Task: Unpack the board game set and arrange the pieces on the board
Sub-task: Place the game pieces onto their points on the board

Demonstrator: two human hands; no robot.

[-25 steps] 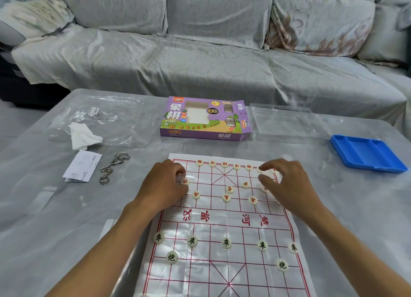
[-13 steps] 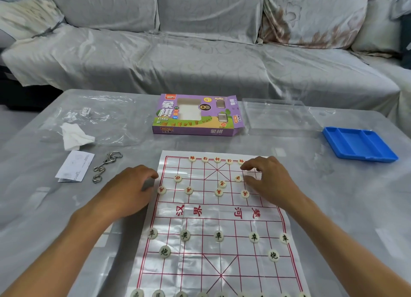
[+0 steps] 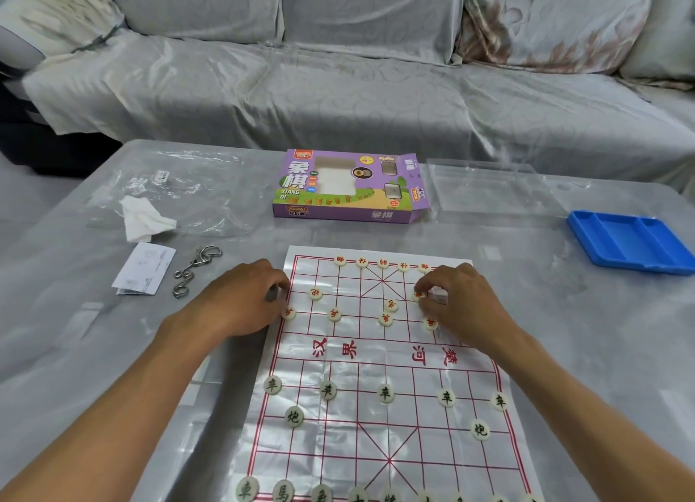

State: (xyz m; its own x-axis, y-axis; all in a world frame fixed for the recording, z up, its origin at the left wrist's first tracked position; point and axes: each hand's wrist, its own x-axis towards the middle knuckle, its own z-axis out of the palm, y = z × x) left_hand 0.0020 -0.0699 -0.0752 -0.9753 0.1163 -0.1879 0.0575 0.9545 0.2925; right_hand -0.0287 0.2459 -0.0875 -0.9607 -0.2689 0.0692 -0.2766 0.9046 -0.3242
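Head view puts the right hand (image 3: 464,308) over the far right part of the xiangqi board (image 3: 380,373), its thumb and fingertips pinching a red-marked piece (image 3: 417,294) at a grid crossing. The left hand (image 3: 240,304) sits at the board's far left edge, fingers curled under; whether they hold a piece cannot be told (a red piece (image 3: 289,312) lies just beside its knuckles).

Outward from the hands, more red pieces stand along the board's far row and in the rows before the river text, one (image 3: 391,305) looking off its crossing. Green-marked pieces, among them a cannon (image 3: 293,416), fill the board's near rows. Beyond the board's far edge lies the purple game box (image 3: 349,185); to the far right of the board sit a clear lid (image 3: 485,189) and a blue tray (image 3: 632,240); to its left, a metal wire puzzle (image 3: 195,272) and a paper slip (image 3: 144,268).

The board looks like a thin, creased plastic sheet, so a dragging wrist or sleeve could likely shift it and slide the small discs off their crossings. The pinched piece may also knock its close neighbour (image 3: 430,323) when set down.
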